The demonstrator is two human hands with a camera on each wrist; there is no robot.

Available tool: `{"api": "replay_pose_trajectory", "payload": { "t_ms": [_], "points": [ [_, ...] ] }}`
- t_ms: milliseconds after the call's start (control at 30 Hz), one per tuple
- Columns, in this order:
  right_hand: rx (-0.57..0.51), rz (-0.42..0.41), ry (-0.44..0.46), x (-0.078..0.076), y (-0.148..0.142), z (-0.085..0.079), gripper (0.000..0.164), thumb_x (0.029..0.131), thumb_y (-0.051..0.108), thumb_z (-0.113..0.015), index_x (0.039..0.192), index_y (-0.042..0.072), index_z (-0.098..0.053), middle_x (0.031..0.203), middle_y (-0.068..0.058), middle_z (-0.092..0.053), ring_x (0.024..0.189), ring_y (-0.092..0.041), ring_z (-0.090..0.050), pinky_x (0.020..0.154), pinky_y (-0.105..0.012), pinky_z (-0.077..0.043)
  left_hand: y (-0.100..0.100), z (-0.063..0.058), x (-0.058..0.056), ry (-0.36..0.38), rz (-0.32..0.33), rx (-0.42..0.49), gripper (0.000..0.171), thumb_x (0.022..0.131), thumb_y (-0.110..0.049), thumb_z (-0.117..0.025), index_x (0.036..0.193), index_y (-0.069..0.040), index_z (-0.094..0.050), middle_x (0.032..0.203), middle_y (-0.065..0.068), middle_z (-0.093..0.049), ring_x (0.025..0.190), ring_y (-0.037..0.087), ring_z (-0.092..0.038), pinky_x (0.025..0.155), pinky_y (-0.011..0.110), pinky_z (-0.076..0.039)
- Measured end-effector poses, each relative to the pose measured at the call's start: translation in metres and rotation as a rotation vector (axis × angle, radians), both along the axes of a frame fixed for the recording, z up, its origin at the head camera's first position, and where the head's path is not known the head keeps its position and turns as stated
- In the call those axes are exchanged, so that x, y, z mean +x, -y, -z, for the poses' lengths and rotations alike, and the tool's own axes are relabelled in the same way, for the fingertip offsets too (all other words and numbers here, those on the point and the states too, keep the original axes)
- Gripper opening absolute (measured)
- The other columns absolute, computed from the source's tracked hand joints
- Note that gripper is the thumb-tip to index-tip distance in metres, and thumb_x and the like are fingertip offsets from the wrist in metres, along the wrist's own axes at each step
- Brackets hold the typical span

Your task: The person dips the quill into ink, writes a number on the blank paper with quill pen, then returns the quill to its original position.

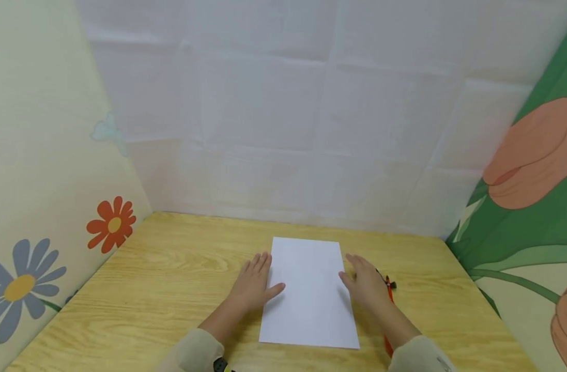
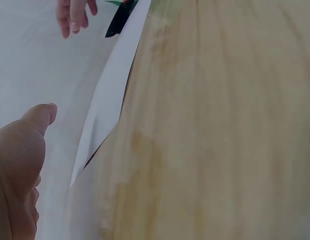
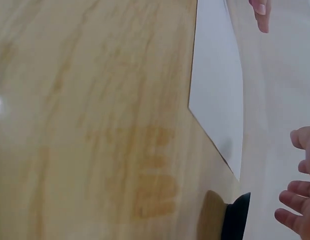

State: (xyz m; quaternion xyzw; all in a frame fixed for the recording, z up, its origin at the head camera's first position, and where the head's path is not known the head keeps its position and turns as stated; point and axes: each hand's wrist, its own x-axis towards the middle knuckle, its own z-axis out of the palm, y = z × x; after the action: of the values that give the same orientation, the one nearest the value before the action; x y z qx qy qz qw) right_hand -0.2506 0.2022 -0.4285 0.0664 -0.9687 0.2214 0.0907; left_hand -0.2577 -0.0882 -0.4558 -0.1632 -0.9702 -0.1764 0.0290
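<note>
A white sheet of paper (image 1: 308, 294) lies flat on the wooden table, long side running away from me. My left hand (image 1: 255, 284) is at its left edge, fingers straight and thumb stretched over the paper. On the other side, my right hand (image 1: 367, 281) is at the right edge, its thumb tip over the border and fingers extended. Neither hand grips anything. In the right wrist view the paper (image 3: 217, 75) appears at a slant, with the loosely spread fingers of the right hand (image 3: 302, 185) to its right.
Beside my right forearm lies a slim red object (image 1: 389, 292) with a black part, partly hidden by the arm. A dark piece (image 3: 236, 217) shows near the paper in the right wrist view. A white cloth (image 1: 283, 129) hangs behind the table (image 1: 171, 289); flower-printed panels (image 1: 111, 225) flank it.
</note>
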Motion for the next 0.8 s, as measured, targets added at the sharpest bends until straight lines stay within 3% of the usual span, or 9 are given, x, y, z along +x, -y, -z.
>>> {"api": "replay_pose_trajectory", "payload": {
  "t_ms": [233,467,800],
  "points": [
    [-0.062,0.019,0.047,0.007,-0.015,0.005,0.052,0.099,0.03,-0.055,0.143,0.003,-0.047,0.145,-0.023,-0.047,0.133,-0.046,-0.044,0.106,-0.061,-0.04,0.0,0.008,0.008,0.029,0.034,0.034,0.087,0.093,-0.054,-0.057,0.15,0.006,-0.029,0.16,0.021,-0.027,0.15,0.038,-0.022,0.121,0.055,-0.019],
    [-0.087,0.053,-0.002,0.011,-0.032,0.007,0.048,0.098,0.029,-0.057,0.137,0.001,-0.054,0.136,-0.026,-0.054,0.125,-0.046,-0.052,0.102,-0.059,-0.044,0.001,0.016,0.014,0.028,0.067,0.045,0.087,0.091,-0.054,-0.058,0.149,0.005,-0.033,0.158,0.021,-0.031,0.149,0.038,-0.024,0.121,0.056,-0.019],
    [-0.115,0.097,0.006,0.013,-0.051,0.009,0.049,0.094,0.027,-0.062,0.132,-0.003,-0.057,0.13,-0.029,-0.057,0.118,-0.046,-0.056,0.099,-0.059,-0.046,0.005,0.027,0.022,0.065,0.101,0.006,0.089,0.091,-0.062,-0.052,0.151,0.001,-0.032,0.159,0.018,-0.03,0.15,0.035,-0.024,0.122,0.057,-0.014]
  ]
}}
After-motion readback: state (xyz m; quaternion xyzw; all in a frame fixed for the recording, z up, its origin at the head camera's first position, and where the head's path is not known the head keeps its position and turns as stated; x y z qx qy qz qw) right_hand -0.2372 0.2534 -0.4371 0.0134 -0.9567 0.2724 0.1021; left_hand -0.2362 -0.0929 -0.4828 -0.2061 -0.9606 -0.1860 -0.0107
